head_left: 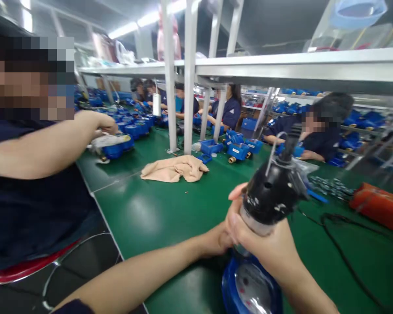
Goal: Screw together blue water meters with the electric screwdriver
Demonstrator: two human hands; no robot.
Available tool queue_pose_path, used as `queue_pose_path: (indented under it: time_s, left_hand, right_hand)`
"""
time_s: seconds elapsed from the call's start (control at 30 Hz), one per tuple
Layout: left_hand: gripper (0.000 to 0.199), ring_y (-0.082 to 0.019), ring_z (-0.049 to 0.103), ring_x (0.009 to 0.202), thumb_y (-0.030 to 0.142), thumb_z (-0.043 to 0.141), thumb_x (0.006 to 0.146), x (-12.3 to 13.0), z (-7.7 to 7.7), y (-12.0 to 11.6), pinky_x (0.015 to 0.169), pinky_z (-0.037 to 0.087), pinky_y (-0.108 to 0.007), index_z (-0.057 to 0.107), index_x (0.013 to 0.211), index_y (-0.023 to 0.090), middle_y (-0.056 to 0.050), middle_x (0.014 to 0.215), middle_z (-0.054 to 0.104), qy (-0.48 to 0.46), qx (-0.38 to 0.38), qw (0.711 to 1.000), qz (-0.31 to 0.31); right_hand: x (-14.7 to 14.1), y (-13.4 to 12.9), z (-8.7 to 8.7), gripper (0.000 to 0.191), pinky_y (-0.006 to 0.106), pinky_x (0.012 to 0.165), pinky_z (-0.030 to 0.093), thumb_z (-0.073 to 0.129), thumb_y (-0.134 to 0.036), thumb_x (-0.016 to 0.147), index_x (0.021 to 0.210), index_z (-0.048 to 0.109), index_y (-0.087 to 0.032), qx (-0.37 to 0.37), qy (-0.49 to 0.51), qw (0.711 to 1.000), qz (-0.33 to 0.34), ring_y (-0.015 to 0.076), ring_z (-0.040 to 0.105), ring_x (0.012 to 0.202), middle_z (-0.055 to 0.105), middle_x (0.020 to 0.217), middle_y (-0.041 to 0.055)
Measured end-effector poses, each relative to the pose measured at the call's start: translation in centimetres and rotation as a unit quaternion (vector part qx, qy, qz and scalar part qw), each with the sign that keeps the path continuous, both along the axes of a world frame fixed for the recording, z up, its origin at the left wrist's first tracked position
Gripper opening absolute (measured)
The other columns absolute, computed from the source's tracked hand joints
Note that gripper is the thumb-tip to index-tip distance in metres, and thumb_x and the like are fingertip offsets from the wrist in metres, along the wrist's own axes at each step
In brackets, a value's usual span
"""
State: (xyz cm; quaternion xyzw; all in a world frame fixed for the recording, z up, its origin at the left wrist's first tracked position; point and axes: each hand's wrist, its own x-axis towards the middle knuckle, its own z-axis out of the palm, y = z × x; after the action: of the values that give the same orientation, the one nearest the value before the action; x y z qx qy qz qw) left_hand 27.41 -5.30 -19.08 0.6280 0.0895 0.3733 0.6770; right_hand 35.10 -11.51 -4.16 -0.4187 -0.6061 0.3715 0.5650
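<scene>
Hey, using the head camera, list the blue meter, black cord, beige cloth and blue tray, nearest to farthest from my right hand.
1. Blue meter: directly below the right hand, which grips the black tool.
2. Black cord: on the bench to the right.
3. Beige cloth: ahead and left on the bench.
4. Blue tray: farther ahead, beyond the cloth.

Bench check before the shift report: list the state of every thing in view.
Left hand: closed around the tool.
Right hand: wrapped around the tool.
Black power tool: held upright, scuffed white.
Blue water meter: below the hands, clear dial cover upward, partly out of view.
Beige cloth: crumpled on the green bench mat.
Black cable: slack, curving across the mat.
Orange bag: lying at the mat's far right.
</scene>
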Motion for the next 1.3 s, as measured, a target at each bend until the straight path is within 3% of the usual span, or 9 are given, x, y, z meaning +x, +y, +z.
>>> queue_pose_path:
  time_s: [0.1,0.23,0.43,0.63,0.8,1.03,1.3]
  left_hand:
    - [0.079,-0.036,0.042,0.136,0.062,0.065,0.08,0.3,0.6,0.1,0.115,0.032,-0.046,0.049,0.141,0.015,-0.014,0.141,0.055,-0.005,0.048,0.999,0.012]
    - [0.069,-0.033,0.037,0.14,0.056,0.051,0.092,0.4,2.0,-0.6,0.119,0.025,-0.044,0.042,0.147,0.015,-0.013,0.151,0.044,-0.033,0.081,0.995,0.045]
    - [0.06,-0.032,0.041,0.139,0.05,0.054,0.093,0.2,3.1,-1.6,0.119,0.026,-0.042,0.051,0.142,0.015,-0.013,0.143,0.053,-0.072,0.07,0.993,0.064]
    - [0.059,-0.033,0.04,0.139,0.048,0.056,0.093,0.3,2.7,-1.5,0.119,0.027,-0.044,0.049,0.142,0.016,-0.012,0.144,0.052,-0.078,0.071,0.991,0.083]
    - [0.055,-0.031,0.045,0.135,0.039,0.055,0.094,0.4,2.7,-1.5,0.116,0.033,-0.042,0.047,0.143,0.015,-0.013,0.144,0.051,-0.056,0.077,0.99,0.1]
    - [0.061,-0.031,0.049,0.132,0.049,0.052,0.093,0.9,2.6,-1.4,0.112,0.038,-0.04,0.047,0.142,0.014,-0.013,0.141,0.054,-0.067,0.076,0.99,0.097]
    - [0.066,-0.033,0.047,0.133,0.052,0.053,0.093,0.7,1.3,-1.0,0.113,0.037,-0.044,0.042,0.145,0.012,-0.015,0.144,0.052,-0.051,0.076,0.993,0.077]
  right_hand:
    - [-0.3,-0.5,-0.4,0.026,0.027,0.05,0.043,0.067,-0.03,0.08,0.102,0.056,-0.02,-0.008,-0.033,0.997,-0.066,0.0152,0.058,0.06,0.062,0.077,0.0027]
    - [-0.2,-0.9,-0.5,0.032,0.028,0.052,0.046,0.068,-0.039,0.081,0.103,0.054,-0.021,-0.011,-0.028,0.991,-0.127,0.0178,0.059,0.064,0.06,0.077,0.0039]
    - [-0.1,-0.3,-0.9,0.03,0.026,0.046,0.042,0.073,-0.041,0.079,0.086,0.054,-0.019,-0.014,0.017,0.998,-0.054,0.0167,0.057,0.057,0.06,0.072,0.0051]
    - [0.0,-0.2,-0.3,0.03,0.025,0.046,0.04,0.074,-0.039,0.081,0.087,0.053,-0.019,-0.028,0.052,0.998,0.007,0.0123,0.049,0.049,0.055,0.064,0.0]
    - [-0.1,-0.4,-0.2,0.031,0.025,0.045,0.039,0.074,-0.039,0.081,0.087,0.051,-0.019,-0.032,0.068,0.997,0.007,0.0121,0.05,0.05,0.056,0.068,0.0014]
    - [0.0,-0.9,0.5,0.028,0.025,0.044,0.04,0.074,-0.037,0.083,0.088,0.052,-0.02,-0.044,0.056,0.997,0.016,0.0117,0.048,0.045,0.049,0.058,-0.0028]
    - [-0.4,-1.1,1.2,0.029,0.025,0.045,0.043,0.075,-0.035,0.082,0.085,0.05,-0.02,-0.046,0.079,0.996,0.021,0.0117,0.049,0.047,0.053,0.061,-0.002]
